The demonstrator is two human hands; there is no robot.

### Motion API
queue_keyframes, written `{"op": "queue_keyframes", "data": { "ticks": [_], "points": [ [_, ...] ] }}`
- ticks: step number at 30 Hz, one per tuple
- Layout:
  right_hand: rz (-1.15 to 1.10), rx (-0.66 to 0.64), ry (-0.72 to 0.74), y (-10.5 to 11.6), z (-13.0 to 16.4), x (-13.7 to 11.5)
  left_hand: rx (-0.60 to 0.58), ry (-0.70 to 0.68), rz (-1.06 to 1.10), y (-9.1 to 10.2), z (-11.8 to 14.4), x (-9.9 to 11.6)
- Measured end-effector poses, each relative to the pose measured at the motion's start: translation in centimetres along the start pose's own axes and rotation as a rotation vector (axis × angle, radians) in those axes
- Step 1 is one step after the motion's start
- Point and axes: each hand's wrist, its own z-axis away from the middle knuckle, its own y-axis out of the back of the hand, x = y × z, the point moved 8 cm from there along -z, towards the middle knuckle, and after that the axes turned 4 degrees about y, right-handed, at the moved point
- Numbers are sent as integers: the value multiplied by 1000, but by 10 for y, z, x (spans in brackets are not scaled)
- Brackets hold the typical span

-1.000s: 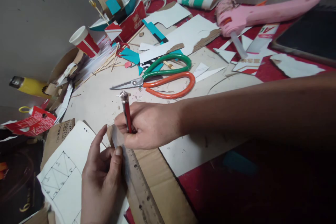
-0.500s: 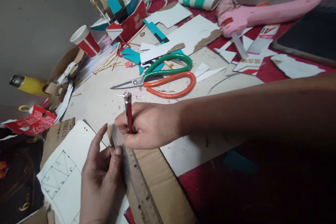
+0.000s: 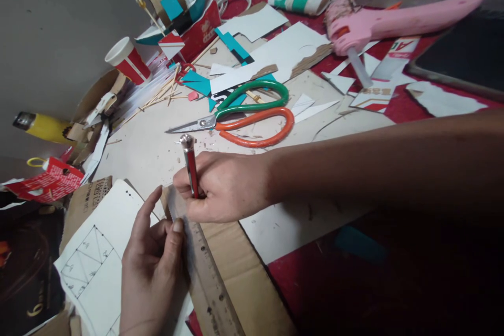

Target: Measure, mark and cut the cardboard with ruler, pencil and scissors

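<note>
My right hand [image 3: 224,186] grips a red pen with a silver cap [image 3: 189,164], its tip down at the top end of a ruler [image 3: 207,273]. My left hand [image 3: 151,268] presses on that ruler with thumb and fingers, holding it flat on a strip of brown cardboard [image 3: 246,278]. Left of the ruler lies a white sheet with a pencilled grid of triangles [image 3: 92,257]. The pen tip is hidden behind my fingers.
Green-and-orange scissors [image 3: 244,115] lie just beyond my right hand. A pink glue gun [image 3: 378,23] is at the back right, a red paper cup [image 3: 128,60] at the back left, a yellow tube [image 3: 41,126] at the left. Paper and card scraps, wooden sticks and a red box clutter the far table.
Barely anything moved. The pen has tipped slightly in my right hand; my left hand stays on the ruler.
</note>
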Motion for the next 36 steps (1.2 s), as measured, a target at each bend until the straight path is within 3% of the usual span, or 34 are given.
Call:
{"op": "queue_keyframes", "data": {
  "ticks": [7, 10, 14, 17, 19, 23, 30, 33, 36],
  "points": [
    [14, 8, -1, -1, 1, -1, -7, -5, -13, -1, 0, 0],
    [-27, 100, 18, 5, 1, -2, -8, 26, 25, 3, -1, -1],
    [-143, 294, 17, 21, 5, 1, 63, 15, 21, 24, -3, 3],
    [-209, 303, 22, 23, 4, 3, 128, 1, -50, 45, -8, 5],
    [-238, 271, 22, 20, 3, 5, 93, 11, -74, 49, -13, 1],
    [-236, 203, 32, 13, 0, 5, 7, -19, -129, 44, -19, -3],
    [-245, 173, 29, 9, -3, 8, -44, -27, -169, 39, -19, -8],
    [-238, 242, 43, 14, -2, 8, -59, -28, -185, 40, -20, -11],
    [-256, 397, 19, 25, 0, 13, -50, -15, -183, 42, -21, -12]
  ]
}}
